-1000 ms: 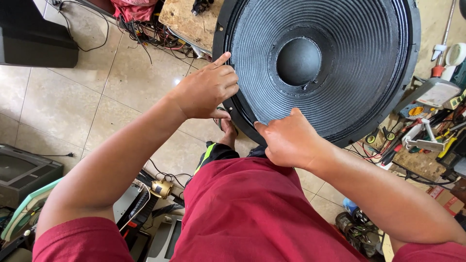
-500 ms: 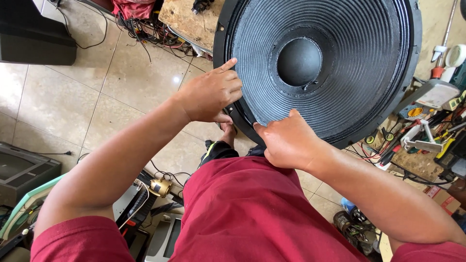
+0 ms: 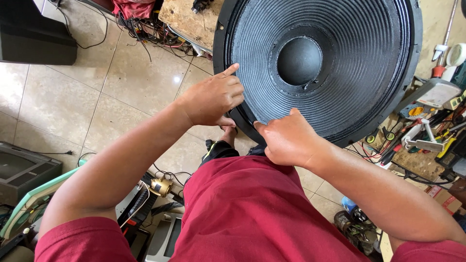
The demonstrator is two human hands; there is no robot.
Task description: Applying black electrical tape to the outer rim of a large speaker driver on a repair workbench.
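A large round black loudspeaker (image 3: 340, 73) with a ribbed cone and a domed centre stands tilted in front of me, its lower rim near my red-clad knee. My left hand (image 3: 213, 99) rests on the speaker's left rim, forefinger stretched along the edge and the other fingers curled. My right hand (image 3: 286, 138) presses on the lower rim, thumb pushing at the seam between cone edge and frame. Neither hand holds a loose object. A foot shows just below the rim, between my hands.
Beige floor tiles (image 3: 121, 92) lie at left, with a dark box (image 3: 34, 39) at top left and a grey device (image 3: 24, 170) at lower left. Tangled cables (image 3: 145, 29) and a worn board (image 3: 189, 19) sit behind. Hand tools (image 3: 427, 131) clutter the right side.
Both hands have shifted slightly along the lower left rim, the right thumb now pressing closer to the left hand. The speaker has barely moved.
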